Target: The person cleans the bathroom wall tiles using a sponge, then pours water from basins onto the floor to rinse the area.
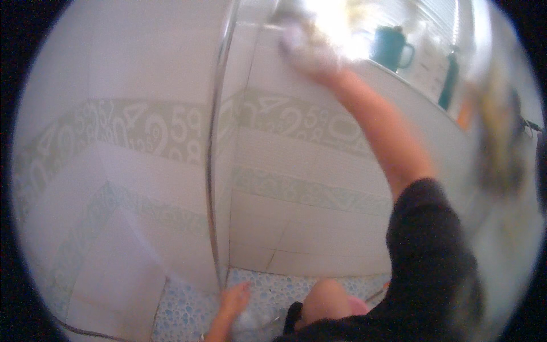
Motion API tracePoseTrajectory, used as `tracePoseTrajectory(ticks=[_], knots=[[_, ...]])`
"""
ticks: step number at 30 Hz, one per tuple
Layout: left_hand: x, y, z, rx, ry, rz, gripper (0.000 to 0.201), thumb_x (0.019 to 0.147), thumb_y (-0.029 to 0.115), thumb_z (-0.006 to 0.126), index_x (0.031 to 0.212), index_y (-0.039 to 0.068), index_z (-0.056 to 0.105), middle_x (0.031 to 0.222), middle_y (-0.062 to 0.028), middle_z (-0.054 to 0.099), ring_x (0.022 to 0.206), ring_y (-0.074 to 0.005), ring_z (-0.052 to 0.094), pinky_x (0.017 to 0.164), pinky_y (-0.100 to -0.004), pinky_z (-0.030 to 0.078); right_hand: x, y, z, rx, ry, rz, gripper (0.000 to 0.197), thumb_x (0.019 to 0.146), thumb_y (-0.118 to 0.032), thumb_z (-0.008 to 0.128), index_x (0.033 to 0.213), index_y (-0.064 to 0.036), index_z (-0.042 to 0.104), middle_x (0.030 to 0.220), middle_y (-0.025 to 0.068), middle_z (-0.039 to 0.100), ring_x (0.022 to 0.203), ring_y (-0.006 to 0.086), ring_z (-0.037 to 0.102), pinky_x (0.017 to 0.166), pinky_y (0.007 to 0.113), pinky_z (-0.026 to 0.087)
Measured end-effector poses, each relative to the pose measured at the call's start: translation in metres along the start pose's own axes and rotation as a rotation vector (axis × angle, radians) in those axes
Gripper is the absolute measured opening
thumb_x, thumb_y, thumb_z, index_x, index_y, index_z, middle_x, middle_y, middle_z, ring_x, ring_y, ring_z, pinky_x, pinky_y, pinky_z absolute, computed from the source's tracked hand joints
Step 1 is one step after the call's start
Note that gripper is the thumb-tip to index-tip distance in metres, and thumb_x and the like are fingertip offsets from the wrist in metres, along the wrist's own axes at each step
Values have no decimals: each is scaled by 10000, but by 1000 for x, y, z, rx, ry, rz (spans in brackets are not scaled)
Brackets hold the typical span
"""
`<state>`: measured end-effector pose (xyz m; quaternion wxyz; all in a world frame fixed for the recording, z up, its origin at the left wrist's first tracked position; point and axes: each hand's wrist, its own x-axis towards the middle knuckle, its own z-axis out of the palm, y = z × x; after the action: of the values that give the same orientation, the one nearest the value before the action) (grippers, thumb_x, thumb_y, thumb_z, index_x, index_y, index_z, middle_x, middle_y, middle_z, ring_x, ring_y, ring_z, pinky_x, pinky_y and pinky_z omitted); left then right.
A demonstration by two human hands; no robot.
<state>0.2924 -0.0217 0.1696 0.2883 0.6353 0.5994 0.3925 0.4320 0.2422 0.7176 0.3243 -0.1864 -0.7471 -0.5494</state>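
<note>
My right arm stretches up along the tiled wall (319, 222) toward a bright window ledge. At its end my right hand (322, 71) is partly washed out by glare, closed around a pale, cloth-like thing (299, 43) held near the upper wall. Low in the view, my left hand (233, 299) is beside the foot of a shiny metal strip (211, 142). Its fingers look curled together; whatever they may hold is too small and blurred to make out. My bent knee (326, 299) shows near the bottom.
On the ledge stand a green jug (390, 48) with a handle and a slim green bottle (449, 80). A blurred yellowish and dark thing (501, 131) hangs at the right. Blue pebble-patterned flooring (188, 308) lies below; patterned bands cross the walls.
</note>
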Motion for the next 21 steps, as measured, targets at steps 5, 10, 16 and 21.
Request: tracePoseTrajectory(ticks=[5, 10, 16, 21], knots=[[8, -39, 13, 60, 47, -7, 323, 884, 180, 603, 1183, 62, 635, 1142, -156, 665, 1056, -302, 638, 923, -387, 477, 29, -39, 18, 15, -76, -15, 432, 760, -258, 718, 1181, -233, 629, 1251, -46, 552, 1101, 246, 532, 954, 399, 481], [2, -29, 5, -113, 150, 48, 313, 890, 216, 586, 1171, 95, 651, 1119, -144, 676, 1022, -307, 648, 932, -403, 467, -69, 18, -2, 108, -40, 5, 494, 728, -187, 734, 1210, -191, 625, 1253, -12, 573, 1095, 260, 541, 963, 385, 477], [-22, -13, -11, -139, 123, 47, 315, 877, 189, 610, 1161, 58, 650, 1105, -163, 676, 1020, -303, 651, 914, -386, 485, -104, 36, -40, 0, -62, 14, 476, 707, -164, 736, 1173, -145, 642, 1248, 11, 580, 1068, 270, 557, 961, 365, 481], [-28, -15, -12, 77, 84, 48, 302, 873, 200, 608, 1144, 77, 658, 1063, -174, 684, 967, -329, 662, 866, -405, 507, -17, -2, 20, 90, 97, -97, 426, 733, -246, 720, 1147, -183, 640, 1197, 5, 583, 1043, 270, 555, 903, 387, 499]])
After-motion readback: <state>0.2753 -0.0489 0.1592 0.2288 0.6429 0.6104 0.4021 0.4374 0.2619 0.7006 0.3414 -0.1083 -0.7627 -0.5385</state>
